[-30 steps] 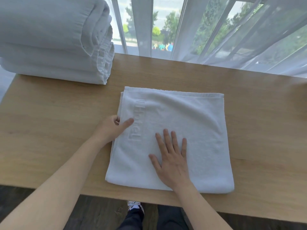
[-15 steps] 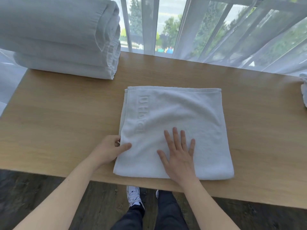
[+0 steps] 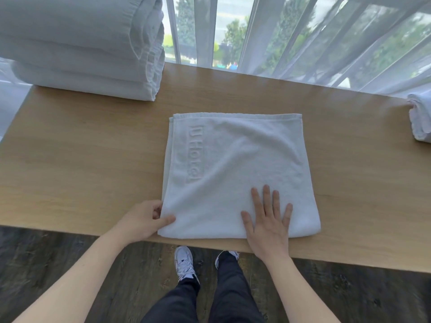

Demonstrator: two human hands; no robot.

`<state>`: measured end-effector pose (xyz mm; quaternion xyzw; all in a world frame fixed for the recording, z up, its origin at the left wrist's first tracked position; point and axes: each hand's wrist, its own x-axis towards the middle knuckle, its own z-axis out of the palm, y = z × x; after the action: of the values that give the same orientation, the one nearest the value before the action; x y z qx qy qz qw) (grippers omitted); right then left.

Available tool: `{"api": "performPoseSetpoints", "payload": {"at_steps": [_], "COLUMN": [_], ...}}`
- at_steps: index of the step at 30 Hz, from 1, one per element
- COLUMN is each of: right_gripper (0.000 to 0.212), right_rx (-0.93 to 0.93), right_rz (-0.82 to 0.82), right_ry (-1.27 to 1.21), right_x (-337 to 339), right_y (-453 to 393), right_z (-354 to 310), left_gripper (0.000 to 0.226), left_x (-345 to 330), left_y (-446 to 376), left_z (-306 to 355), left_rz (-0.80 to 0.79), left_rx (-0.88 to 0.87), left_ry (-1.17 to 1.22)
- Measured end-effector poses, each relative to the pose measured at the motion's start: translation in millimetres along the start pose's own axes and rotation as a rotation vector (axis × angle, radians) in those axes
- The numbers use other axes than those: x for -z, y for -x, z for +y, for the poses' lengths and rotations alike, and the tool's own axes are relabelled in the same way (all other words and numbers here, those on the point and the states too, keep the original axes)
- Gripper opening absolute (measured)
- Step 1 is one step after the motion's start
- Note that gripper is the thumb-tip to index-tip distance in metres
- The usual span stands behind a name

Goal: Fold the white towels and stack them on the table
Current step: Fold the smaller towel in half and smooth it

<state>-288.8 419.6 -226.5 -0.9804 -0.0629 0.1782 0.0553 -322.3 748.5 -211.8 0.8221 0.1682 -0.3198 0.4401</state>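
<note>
The white towel (image 3: 238, 173) lies folded flat on the wooden bench (image 3: 81, 159), its near edge just short of the bench's near edge. Raised lettering runs in a strip along its left side. My left hand (image 3: 142, 223) pinches the towel's near left corner, the thumb lying on top of the cloth and the fingers curled at the edge beside it. My right hand (image 3: 268, 220) rests flat on the towel near its front edge, palm down, fingers straight and slightly spread, with the wrist crossing the bench's front edge.

At the far left corner of the bench sits a stack of folded towels (image 3: 84, 45), thick and tall, its folded ends facing right. At the right edge of the view, another white towel bundle (image 3: 421, 117) sits on the bench, only partly in sight, well apart from the towel under my hands. Behind the bench hangs a sheer white curtain (image 3: 326, 38) over a window, with green trees blurred beyond it. Below the bench's near edge I see my dark trousers (image 3: 224, 294) and white sneakers (image 3: 184, 259) on a dark wood floor (image 3: 46, 252)
</note>
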Motion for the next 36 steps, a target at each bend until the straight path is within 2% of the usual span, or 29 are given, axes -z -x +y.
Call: {"api": "performPoseSetpoints", "payload": {"at_steps": [2,4,6,8,10,12,14,16,18,21,23,25,27,29,31,32,34,36], "right_gripper": [0.066,0.067,0.066,0.063,0.061,0.061,0.062,0.063,0.063,0.056,0.054,0.056,0.059,0.059,0.061,0.061,0.062,0.061], "right_rx": [-0.005,-0.015,-0.002,0.059,0.139,0.186,0.191,0.189,0.174,0.204,0.283,0.348,0.279,0.068,-0.1,-0.109,0.049,0.247], "right_rz": [-0.002,0.009,0.048,0.114,0.149,0.119,0.055,0.041,0.066,0.179,0.19,0.128,0.103,0.114,0.13,0.169,0.213,0.163], "right_ry": [-0.006,-0.033,-0.082,-0.118,-0.112,-0.048,0.018,0.04,-0.024,-0.131,-0.134,-0.062,-0.008,-0.062,-0.127,-0.13,-0.093,-0.024], "right_x": [0.3,1.5,4.9,11.5,17.8,20.4,16.2,11.6,11.9,21.6,29.4,37.3,46.0,58.4,69.1,68.9,61.6,51.0], "right_y": [2.5,2.4,-4.0,-18.9,-38.7,-54.7,-60.4,-58.3,-57.0,-78.7,-102.5,-132.4,-164.9,-196.0,-210.1,-209.5,-192.7,-174.0], "right_z": [0.6,-0.9,-5.2,-13.5,-23.3,-26.2,-21.6,-16.0,-17.7,-28.6,-31.2,-17.3,12.0,39.4,47.3,41.0,21.0,14.4], "left_gripper": [0.033,0.042,0.033,0.022,0.032,0.047,0.056,0.062,0.064,0.05,0.06,0.067,0.069,0.07,0.071,0.071,0.071,0.072], "left_x": [-0.6,-6.9,-17.4,-31.3,-40.7,-41.8,-37.5,-30.1,-32.3,-60.2,-84.8,-99.1,-101.3,-100.1,-101.3,-101.8,-101.2,-100.6], "left_y": [-0.2,-3.1,-12.2,-29.5,-53.3,-71.9,-84.1,-84.3,-80.2,-81.6,-85.2,-91.6,-95.5,-99.7,-101.0,-102.0,-101.7,-101.7], "left_z": [4.2,15.4,35.0,61.5,82.1,92.4,82.4,71.7,76.2,109.5,122.9,118.1,110.8,110.5,113.4,114.1,114.8,114.1], "left_rz": [0.167,0.413,0.615,0.685,0.609,0.467,0.405,0.403,0.473,0.61,0.558,0.507,0.492,0.494,0.499,0.513,0.517,0.52], "left_rx": [0.08,0.077,-0.162,-0.457,-0.543,-0.488,-0.443,-0.415,-0.427,-0.503,-0.457,-0.372,-0.346,-0.359,-0.356,-0.364,-0.366,-0.373], "left_ry": [-0.155,-0.134,-0.207,-0.346,-0.386,-0.469,-0.68,-0.771,-0.709,-0.571,-0.563,-0.678,-0.746,-0.761,-0.765,-0.765,-0.765,-0.779]}}
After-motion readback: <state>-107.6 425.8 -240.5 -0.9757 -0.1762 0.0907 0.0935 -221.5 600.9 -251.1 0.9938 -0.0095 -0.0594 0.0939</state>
